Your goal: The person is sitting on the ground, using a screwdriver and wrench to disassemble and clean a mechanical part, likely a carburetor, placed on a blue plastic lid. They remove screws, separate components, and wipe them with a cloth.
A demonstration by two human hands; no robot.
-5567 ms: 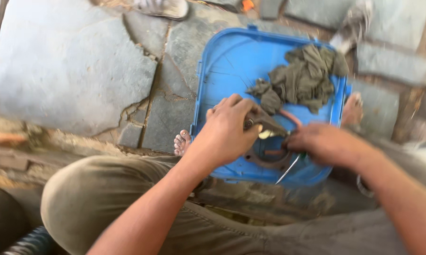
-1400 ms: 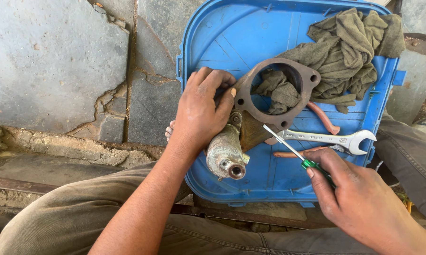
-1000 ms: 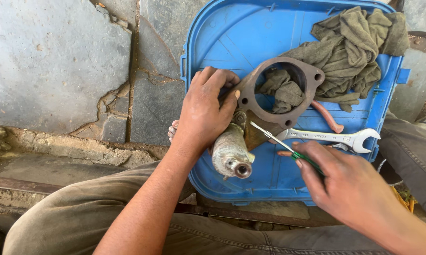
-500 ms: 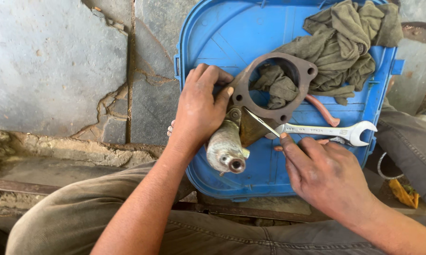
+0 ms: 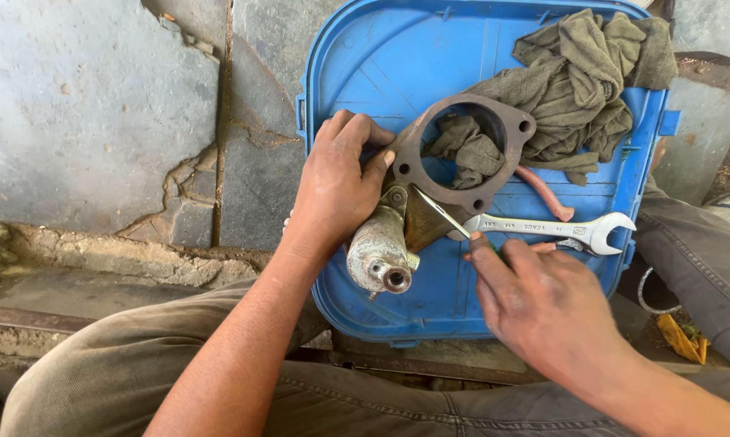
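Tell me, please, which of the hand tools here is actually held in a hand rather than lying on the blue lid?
The thin screwdriver, gripped in the right hand with its tip at the rusty flange. The open-ended spanner lies loose on the lid.

The floor (image 5: 98, 105) is paved with large irregular grey stone slabs, joined by cracked mortar. A straight seam runs down from the top edge, and a jagged crack branches left near the middle. Along the lower left runs a rough, crumbling stone kerb (image 5: 98, 259) with a rusty metal strip (image 5: 25, 320) below it. Daylight falls evenly, with soft shadows.
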